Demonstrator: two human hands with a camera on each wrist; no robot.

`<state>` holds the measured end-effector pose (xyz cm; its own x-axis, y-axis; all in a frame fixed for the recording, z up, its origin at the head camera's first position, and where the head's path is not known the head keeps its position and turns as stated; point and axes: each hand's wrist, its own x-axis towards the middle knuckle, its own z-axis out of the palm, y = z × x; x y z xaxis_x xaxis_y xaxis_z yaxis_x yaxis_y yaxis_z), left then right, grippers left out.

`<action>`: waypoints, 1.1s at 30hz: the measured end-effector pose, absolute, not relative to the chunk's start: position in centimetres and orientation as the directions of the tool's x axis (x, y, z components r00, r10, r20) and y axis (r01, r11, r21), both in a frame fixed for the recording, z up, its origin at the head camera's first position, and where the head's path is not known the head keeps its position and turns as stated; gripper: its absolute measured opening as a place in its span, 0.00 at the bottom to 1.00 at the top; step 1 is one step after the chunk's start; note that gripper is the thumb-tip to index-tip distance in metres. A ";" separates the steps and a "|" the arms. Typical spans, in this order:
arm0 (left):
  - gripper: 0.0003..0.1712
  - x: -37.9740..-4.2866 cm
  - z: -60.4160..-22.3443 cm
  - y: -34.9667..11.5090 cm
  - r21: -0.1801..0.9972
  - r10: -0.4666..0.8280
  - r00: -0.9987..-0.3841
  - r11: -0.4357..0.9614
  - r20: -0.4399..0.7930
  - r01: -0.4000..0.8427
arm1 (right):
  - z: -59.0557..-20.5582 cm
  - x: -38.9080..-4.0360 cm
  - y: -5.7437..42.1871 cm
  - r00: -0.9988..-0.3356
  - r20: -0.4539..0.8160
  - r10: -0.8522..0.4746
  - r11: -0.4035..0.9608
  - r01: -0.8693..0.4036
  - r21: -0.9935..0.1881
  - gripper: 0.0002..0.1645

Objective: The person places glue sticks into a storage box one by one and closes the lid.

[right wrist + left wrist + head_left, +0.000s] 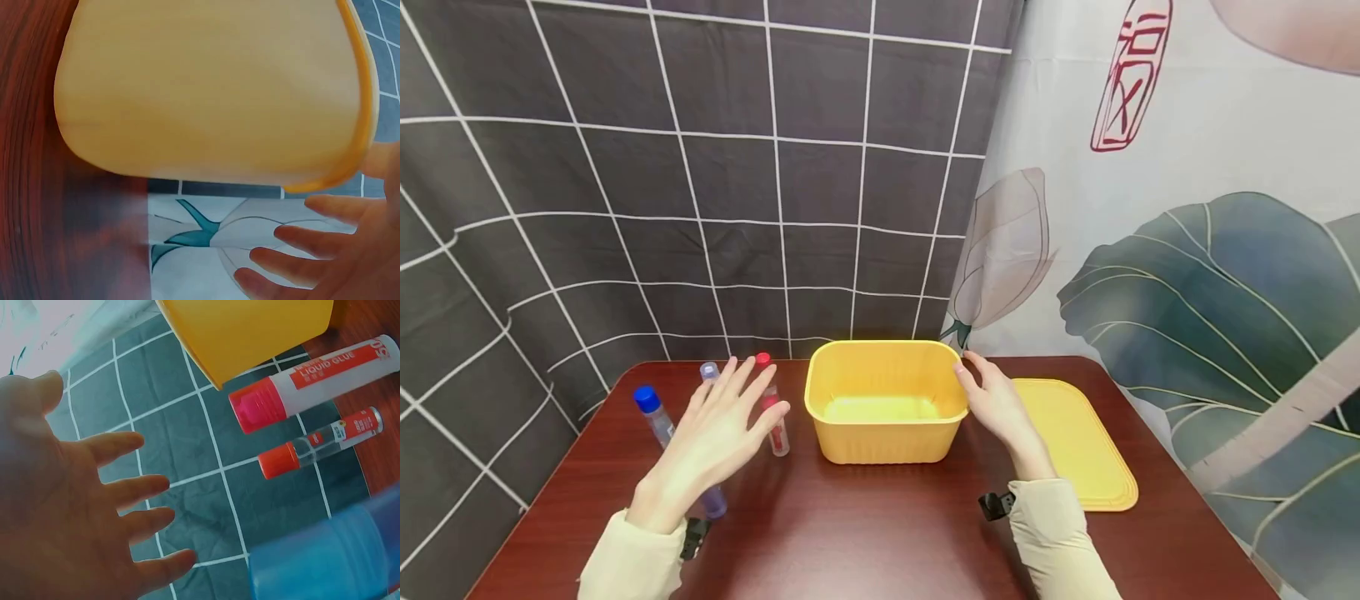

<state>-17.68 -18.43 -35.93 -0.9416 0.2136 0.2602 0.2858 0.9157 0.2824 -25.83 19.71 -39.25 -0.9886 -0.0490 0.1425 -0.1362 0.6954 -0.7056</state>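
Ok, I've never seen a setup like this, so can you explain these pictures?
There's no robot: these are a person's bare hands. The wide picture comes from a camera on the head; the close ones come from the small black left wrist camera and the matching right wrist camera. The reddish-brown table bears an open yellow plastic bin, a flat yellow rectangular lid and several plastic tubes, including a blue-capped clear tube, a larger red-capped tube marked liquid glue and a smaller red-capped clear tube. The left hand, fingers spread, hovers near the tubes, holding nothing. The right hand has its thumb at the bin's rim; no firm grip shows.
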 end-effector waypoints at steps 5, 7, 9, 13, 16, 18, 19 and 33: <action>0.41 -17.0 -36.1 -19.1 0.287 0.207 -0.934 0.912 0.291 0.292 | -39.6 -26.1 19.3 -0.985 0.172 -0.024 0.676 -0.143 -0.723 0.35; 0.40 -16.7 -36.1 -19.4 0.292 0.199 -0.936 0.913 0.289 0.284 | -39.7 -26.3 19.2 -0.984 0.177 -0.013 0.669 -0.140 -0.730 0.35; 0.39 -16.4 -36.2 -19.7 0.297 0.193 -0.937 0.913 0.291 0.281 | -39.8 -26.3 19.1 -0.984 0.178 -0.004 0.662 -0.136 -0.737 0.34; 0.38 -15.9 -36.4 -20.4 0.307 0.186 -0.934 0.909 0.304 0.281 | -40.0 -26.5 19.1 -0.986 0.167 0.012 0.647 -0.120 -0.753 0.34; 0.37 -15.5 -36.6 -20.9 0.318 0.186 -0.930 0.903 0.317 0.289 | -40.1 -26.6 19.0 -0.987 0.160 0.018 0.639 -0.112 -0.761 0.34; 0.37 -15.3 -36.7 -21.2 0.329 0.183 -0.932 0.899 0.314 0.288 | -40.1 -26.7 19.0 -0.986 0.163 0.025 0.633 -0.111 -0.766 0.32; 0.38 -15.2 -36.8 -21.3 0.340 0.178 -0.937 0.898 0.302 0.280 | -40.2 -26.8 19.0 -0.986 0.167 0.028 0.628 -0.113 -0.770 0.32; 0.40 -13.6 -37.8 -23.1 0.406 0.138 -0.964 0.886 0.227 0.223 | -40.5 -27.4 18.7 -0.972 0.208 0.107 0.601 -0.104 -0.793 0.24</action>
<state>-13.57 -23.14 -37.76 -0.9640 0.1384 0.2271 0.2228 0.8864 0.4058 -27.44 18.74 -40.53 -0.9723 0.1065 0.2079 -0.1036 0.6009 -0.7926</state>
